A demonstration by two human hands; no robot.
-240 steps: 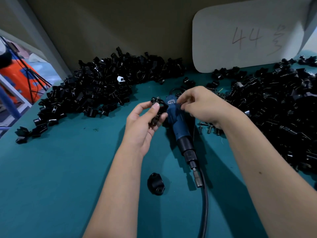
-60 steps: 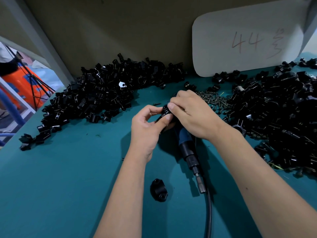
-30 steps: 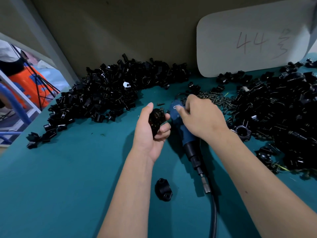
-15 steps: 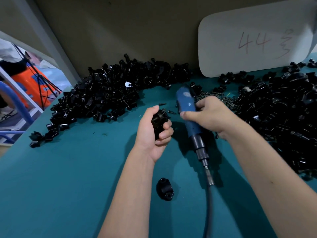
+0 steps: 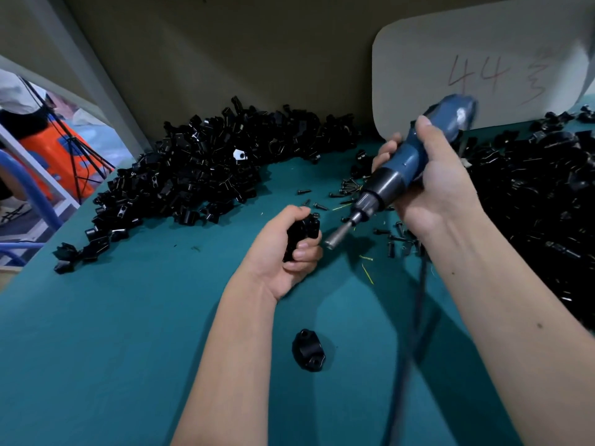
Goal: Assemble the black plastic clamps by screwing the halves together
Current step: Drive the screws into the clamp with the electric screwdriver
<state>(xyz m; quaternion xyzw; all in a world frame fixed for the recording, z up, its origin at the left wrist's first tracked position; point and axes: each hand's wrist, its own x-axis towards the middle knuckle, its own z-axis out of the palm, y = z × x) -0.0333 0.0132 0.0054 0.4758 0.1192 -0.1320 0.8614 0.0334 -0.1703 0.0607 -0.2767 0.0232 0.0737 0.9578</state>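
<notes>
My left hand (image 5: 283,252) grips a black plastic clamp (image 5: 301,231) above the green table, its screw end turned toward the right. My right hand (image 5: 431,185) holds a blue electric screwdriver (image 5: 405,165) lifted off the table and tilted, with its metal bit (image 5: 338,235) pointing down-left, just short of the clamp. The tool's dark cord (image 5: 415,317) hangs down toward me. A single black clamp half (image 5: 308,350) lies on the table near my left forearm.
A big heap of black clamp parts (image 5: 206,175) fills the back left, another heap (image 5: 541,201) the right side. Loose black screws (image 5: 351,188) lie scattered behind my hands. A white card marked 44 (image 5: 476,59) leans on the back wall. The table's left edge (image 5: 19,275) drops off.
My right hand has picked the screwdriver up off the table and swung it round so the bit points at the clamp. My left hand keeps its grip on the clamp.
</notes>
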